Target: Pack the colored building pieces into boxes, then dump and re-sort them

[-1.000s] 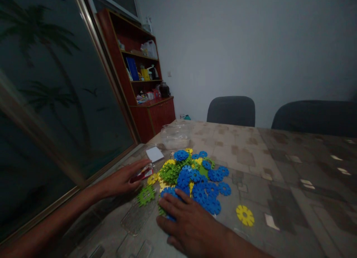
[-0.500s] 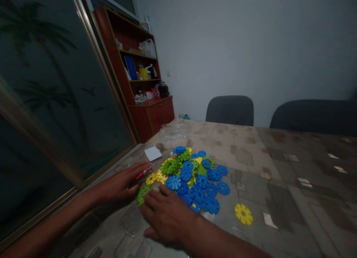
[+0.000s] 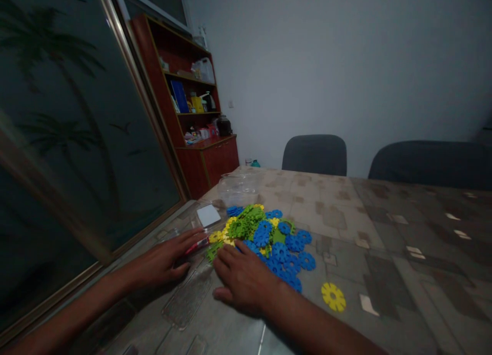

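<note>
A heap of plastic notched discs lies on the table: green discs (image 3: 248,219) on top, blue discs (image 3: 282,255) to the right and yellow discs (image 3: 217,236) at the left edge. My right hand (image 3: 246,275) rests at the heap's near side, palm down, fingers stretched over the closest pieces and hiding some. My left hand (image 3: 167,260) lies flat to the left, fingers extended. Against its fingertips is a slim red-and-white object (image 3: 197,245), partly covered; its kind is unclear. One yellow disc (image 3: 333,296) lies alone at the right.
Beyond the heap stands a clear plastic container (image 3: 238,188), with a white square (image 3: 208,215) to its left. Grey chairs (image 3: 314,154) line the table's far side. A glass sliding door (image 3: 77,140) borders the left, beside a red shelf cabinet (image 3: 207,160).
My right hand has moved forward and right, and the near green and blue pieces have shifted inward with it. The left hand has barely moved.
</note>
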`<state>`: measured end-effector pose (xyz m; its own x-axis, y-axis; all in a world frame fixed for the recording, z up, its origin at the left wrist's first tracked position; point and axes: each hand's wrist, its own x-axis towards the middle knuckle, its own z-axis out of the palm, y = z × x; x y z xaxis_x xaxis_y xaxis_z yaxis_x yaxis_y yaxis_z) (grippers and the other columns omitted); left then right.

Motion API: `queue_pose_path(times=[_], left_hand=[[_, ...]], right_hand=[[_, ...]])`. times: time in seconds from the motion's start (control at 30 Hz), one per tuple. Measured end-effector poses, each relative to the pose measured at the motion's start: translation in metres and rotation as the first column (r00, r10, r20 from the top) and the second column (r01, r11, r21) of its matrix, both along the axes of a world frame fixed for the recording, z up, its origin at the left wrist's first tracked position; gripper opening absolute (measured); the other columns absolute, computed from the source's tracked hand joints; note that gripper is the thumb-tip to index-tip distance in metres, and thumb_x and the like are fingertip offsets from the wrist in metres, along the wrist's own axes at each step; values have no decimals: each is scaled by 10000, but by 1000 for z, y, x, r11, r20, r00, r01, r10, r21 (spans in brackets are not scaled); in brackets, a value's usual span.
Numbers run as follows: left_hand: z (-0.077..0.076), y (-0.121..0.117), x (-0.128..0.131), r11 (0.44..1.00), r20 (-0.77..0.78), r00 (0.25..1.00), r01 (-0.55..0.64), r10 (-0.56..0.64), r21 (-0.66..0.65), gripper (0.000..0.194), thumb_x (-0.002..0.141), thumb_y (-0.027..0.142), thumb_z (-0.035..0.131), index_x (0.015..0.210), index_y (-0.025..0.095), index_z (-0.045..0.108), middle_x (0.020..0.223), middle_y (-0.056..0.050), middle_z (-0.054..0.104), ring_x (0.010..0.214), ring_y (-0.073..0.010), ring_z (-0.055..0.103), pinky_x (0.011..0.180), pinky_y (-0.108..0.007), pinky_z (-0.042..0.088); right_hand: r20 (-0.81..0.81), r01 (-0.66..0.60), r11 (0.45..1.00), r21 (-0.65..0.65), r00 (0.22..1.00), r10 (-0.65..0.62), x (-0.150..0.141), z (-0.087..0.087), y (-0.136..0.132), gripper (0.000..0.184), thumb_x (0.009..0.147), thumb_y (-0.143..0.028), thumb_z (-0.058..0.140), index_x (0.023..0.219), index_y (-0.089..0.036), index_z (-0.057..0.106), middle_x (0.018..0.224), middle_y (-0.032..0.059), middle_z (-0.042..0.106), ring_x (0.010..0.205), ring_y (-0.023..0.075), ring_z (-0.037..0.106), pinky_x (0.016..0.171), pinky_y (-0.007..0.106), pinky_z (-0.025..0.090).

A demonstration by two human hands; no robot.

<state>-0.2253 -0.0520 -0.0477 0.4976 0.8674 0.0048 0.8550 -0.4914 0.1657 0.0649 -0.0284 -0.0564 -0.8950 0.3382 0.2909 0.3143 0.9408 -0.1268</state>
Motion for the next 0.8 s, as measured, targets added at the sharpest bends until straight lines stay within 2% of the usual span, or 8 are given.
queue_pose_path(times=[0.1, 0.17, 0.27, 0.37, 0.47, 0.57, 0.67, 0.8], left_hand=[[3, -3, 0, 1000, 1, 1000, -11, 11, -3, 753, 893, 281, 604, 1572, 298, 277, 1631, -77, 266, 1417, -334, 404, 1144, -449, 378], [7, -4, 1, 1000, -7, 999, -31, 31, 3, 739, 903, 355, 621, 1566, 308, 296, 1624, -81, 284, 1393, -348, 436, 1120, -454, 408], [14, 0, 3, 998, -14, 998, -61, 62, 30, 674, 913, 457, 606, 1530, 295, 388, 1588, -95, 366, 1360, -363, 477, 1086, -463, 446], [21, 9, 12, 993, 5, 996, -85, 85, 81, 537, 945, 466, 546, 1440, 259, 523, 1506, -104, 495, 1318, -342, 529, 1083, -460, 450], [33, 21, 33, 987, 46, 996, -83, 77, 139, 445, 963, 445, 501, 1346, 243, 605, 1396, -100, 606, 1240, -311, 596, 1058, -439, 470], [49, 34, 64, 987, 91, 995, -48, 35, 152, 397, 965, 409, 484, 1289, 239, 638, 1229, -86, 700, 1034, -260, 687, 913, -370, 543], [58, 47, 94, 992, 100, 995, 3, -16, 129, 366, 969, 369, 474, 1258, 235, 652, 1093, -71, 734, 880, -215, 699, 783, -306, 548], [54, 60, 121, 986, 89, 991, 84, -98, 147, 345, 969, 358, 488, 1221, 207, 668, 1100, -102, 733, 899, -242, 697, 806, -346, 537]], right_hand=[[-80, 5, 996, -84, 997, -11, 31, 9, -7, 422, 972, -416, 551, 1328, -189, 563, 1426, 104, 557, 1367, 237, 437, 1193, 423, 267], [-92, 175, 971, -166, 977, -192, 61, 10, -13, 462, 961, -345, 565, 1399, -205, 526, 1516, 121, 473, 1404, 283, 404, 1182, 482, 295], [43, 501, 837, -218, 862, -505, 109, 2, -23, 580, 886, -263, 633, 1442, -148, 511, 1537, 213, 423, 1395, 414, 398, 1122, 624, 340], [150, 621, 749, -230, 784, -603, 140, -16, -33, 633, 862, -281, 649, 1453, -106, 504, 1529, 272, 395, 1380, 471, 394, 1082, 673, 362], [143, 622, 737, -265, 781, -608, 142, -31, -35, 634, 887, -302, 633, 1470, -103, 484, 1547, 271, 358, 1410, 443, 350, 1116, 635, 338], [97, 556, 778, -293, 827, -554, 127, -34, -25, 618, 930, -293, 578, 1494, -83, 440, 1579, 256, 292, 1452, 392, 277, 1161, 587, 282], [60, 449, 817, -361, 886, -460, 118, -23, -12, 630, 964, -340, 526, 1521, -82, 385, 1597, 235, 257, 1468, 348, 266, 1168, 561, 279], [-55, 384, 826, -413, 895, -443, 139, -4, -5, 537, 971, -359, 476, 1449, -116, 498, 1533, 198, 435, 1418, 309, 400, 1147, 535, 336]])
